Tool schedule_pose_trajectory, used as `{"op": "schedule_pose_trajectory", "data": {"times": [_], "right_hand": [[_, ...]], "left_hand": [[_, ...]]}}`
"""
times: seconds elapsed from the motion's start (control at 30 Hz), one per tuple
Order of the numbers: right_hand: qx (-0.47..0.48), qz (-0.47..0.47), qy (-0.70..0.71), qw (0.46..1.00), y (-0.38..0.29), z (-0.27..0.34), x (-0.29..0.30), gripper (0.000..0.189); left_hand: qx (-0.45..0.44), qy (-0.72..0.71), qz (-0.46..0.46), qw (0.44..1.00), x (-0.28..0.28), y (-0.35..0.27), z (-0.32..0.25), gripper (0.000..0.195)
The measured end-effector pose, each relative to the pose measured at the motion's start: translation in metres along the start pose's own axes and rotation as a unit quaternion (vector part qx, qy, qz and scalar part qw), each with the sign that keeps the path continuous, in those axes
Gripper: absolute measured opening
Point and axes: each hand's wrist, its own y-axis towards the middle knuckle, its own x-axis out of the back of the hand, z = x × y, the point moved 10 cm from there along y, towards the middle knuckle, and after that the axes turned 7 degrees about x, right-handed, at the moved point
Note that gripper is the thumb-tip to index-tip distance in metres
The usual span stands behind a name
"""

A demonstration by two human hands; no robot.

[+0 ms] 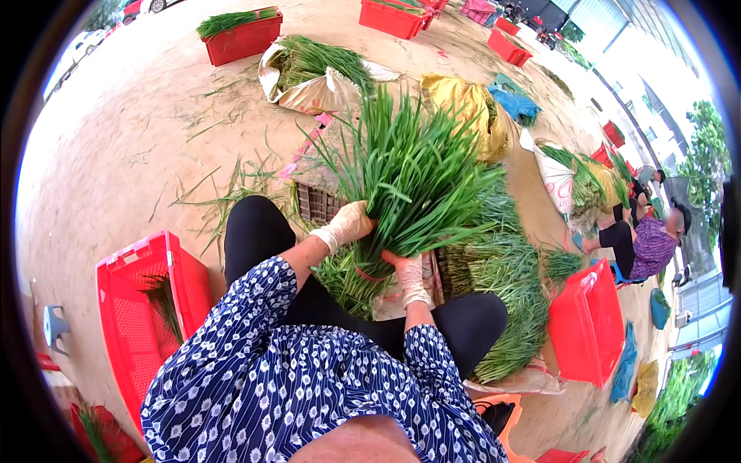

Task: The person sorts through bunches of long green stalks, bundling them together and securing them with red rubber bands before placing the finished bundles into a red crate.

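Note:
A thick bunch of long, flat green leaves that look like garlic chives (417,179) fans out in front of me. My left hand (347,224), in a thin whitish glove, grips its left side. Lower down on the right, my right hand (407,273) wears a similar glove and closes around the stalks. A red band (369,275) circles the stalks near my right fingers. Beneath the bunch, between my knees, lie more cut stalks (341,283). A dark plastic crate (318,204) stands beyond my left hand, partly hidden by the leaves.
Stacked chives (509,289) cover the ground by my right knee. Red plastic crates stand at my left (136,312) and right (584,324). Ahead lie a white sack (324,92) of greens and a yellow sack (463,110). Another person (651,246) sits far right.

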Motion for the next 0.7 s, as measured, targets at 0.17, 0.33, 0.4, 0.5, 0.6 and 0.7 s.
{"op": "schedule_pose_trajectory", "data": {"times": [0.17,0.33,0.4,0.5,0.6,0.7], "right_hand": [[0.019,-0.096,0.129,0.987,0.008,0.023,0.051,0.038],[-0.037,-0.102,0.527,0.843,0.002,0.047,0.045,0.040],[0.033,-0.152,0.543,0.826,0.002,0.057,0.062,0.040],[0.072,-0.212,0.564,0.795,0.000,0.058,0.086,0.045],[0.077,-0.257,0.578,0.770,-0.006,0.057,0.096,0.046],[0.096,-0.243,0.595,0.760,-0.003,0.054,0.101,0.046]], "left_hand": [[-0.027,0.125,0.061,0.990,0.046,0.016,-0.152,0.046],[-0.164,0.129,0.145,0.967,0.061,0.015,-0.275,0.078],[-0.266,-0.011,0.141,0.953,0.085,0.002,-0.320,0.089],[-0.305,-0.096,0.096,0.942,0.145,-0.033,-0.351,0.088],[-0.274,-0.013,0.153,0.950,0.151,-0.064,-0.331,0.084],[-0.318,0.156,0.187,0.916,0.120,-0.098,-0.308,0.066]]}}
